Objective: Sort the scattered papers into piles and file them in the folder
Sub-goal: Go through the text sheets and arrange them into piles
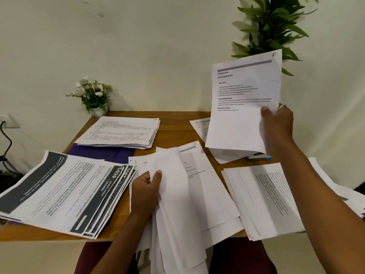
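Sheet aloft in right hand, loose sheaf in left hand

On the table, the far-left pile lies atop the folder, the near-left pile before it, the near-right pile opposite; a flower pot stands behind.

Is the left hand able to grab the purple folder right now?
Probably not: the left hand grips loose papers, and the form pile and dark-banner pile partly cover the purple folder.
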Available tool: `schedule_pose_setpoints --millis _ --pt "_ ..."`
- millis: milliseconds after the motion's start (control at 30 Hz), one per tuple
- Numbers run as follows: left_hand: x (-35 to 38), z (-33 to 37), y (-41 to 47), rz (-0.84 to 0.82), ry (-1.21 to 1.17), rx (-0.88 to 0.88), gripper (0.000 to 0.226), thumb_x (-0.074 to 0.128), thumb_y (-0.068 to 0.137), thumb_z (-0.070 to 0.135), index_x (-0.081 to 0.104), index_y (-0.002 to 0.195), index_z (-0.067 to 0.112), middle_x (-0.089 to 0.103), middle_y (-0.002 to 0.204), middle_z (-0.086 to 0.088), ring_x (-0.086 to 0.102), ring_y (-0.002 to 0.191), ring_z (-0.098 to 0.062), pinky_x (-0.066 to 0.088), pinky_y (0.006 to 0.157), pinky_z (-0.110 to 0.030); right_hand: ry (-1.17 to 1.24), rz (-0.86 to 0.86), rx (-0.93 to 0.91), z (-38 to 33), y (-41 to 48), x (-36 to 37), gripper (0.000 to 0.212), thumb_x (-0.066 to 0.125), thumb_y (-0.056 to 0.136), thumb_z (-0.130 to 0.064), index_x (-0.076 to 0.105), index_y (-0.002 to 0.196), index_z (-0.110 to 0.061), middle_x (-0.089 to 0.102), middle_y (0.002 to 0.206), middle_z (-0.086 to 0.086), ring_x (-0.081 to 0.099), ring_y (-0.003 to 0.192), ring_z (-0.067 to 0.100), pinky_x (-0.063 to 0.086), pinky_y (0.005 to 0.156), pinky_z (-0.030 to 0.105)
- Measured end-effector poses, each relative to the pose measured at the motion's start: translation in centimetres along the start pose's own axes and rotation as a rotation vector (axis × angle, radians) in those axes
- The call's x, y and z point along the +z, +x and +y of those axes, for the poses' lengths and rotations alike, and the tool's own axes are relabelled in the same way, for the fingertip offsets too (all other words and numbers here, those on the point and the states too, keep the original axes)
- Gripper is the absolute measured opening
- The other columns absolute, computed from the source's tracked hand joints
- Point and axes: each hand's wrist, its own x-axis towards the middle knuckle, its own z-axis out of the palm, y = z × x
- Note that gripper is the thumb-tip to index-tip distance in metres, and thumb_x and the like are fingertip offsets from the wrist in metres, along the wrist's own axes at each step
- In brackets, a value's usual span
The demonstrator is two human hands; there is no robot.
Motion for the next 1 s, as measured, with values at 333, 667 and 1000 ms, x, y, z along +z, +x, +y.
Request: schedule_pose_setpoints --millis 333,667,1000 --pt "-0.1 0.0 0.0 0.02 -0.062 -0.033 0.043 0.067 0.099 0.027 0.058 0.071 -0.004 0.059 0.066 -0.021 0.051 0.058 -0.023 0.046 0.058 -0.035 -0.338 -0.725 0.149 2.3 -4.1 1.4 0.027 0.071 0.095 -0.023 0.067 0.119 -0.011 0.075 0.108 -0.001 0.072 0.092 0.016 0.059 0.089 0.037" --pt "-0.1 0.3 0.1 0.009 0.014 -0.032 0.051 0.065 0.099 0.026 0.042 0.055 0.014 0.039 0.047 0.005 0.039 0.048 -0.013 0.036 0.049 -0.028 -0.451 -1.06 0.388 7.7 -9.3 2.4 0.05 0.079 0.084 -0.032 0.061 0.129 -0.021 0.071 0.125 -0.001 0.069 0.11 0.024 0.056 0.1 0.045" --pt "0.8 -0.5 0.3 -0.026 0.19 -0.001 0.048 0.066 0.097 0.033 0.055 0.063 0.002 0.048 0.052 -0.007 0.047 0.046 -0.012 0.038 0.047 -0.022 -0.872 -0.996 0.163 7.0 -5.4 3.1 0.056 0.072 0.079 -0.068 0.055 0.078 -0.015 0.059 0.069 -0.001 0.058 0.062 0.012 0.046 0.063 0.027"
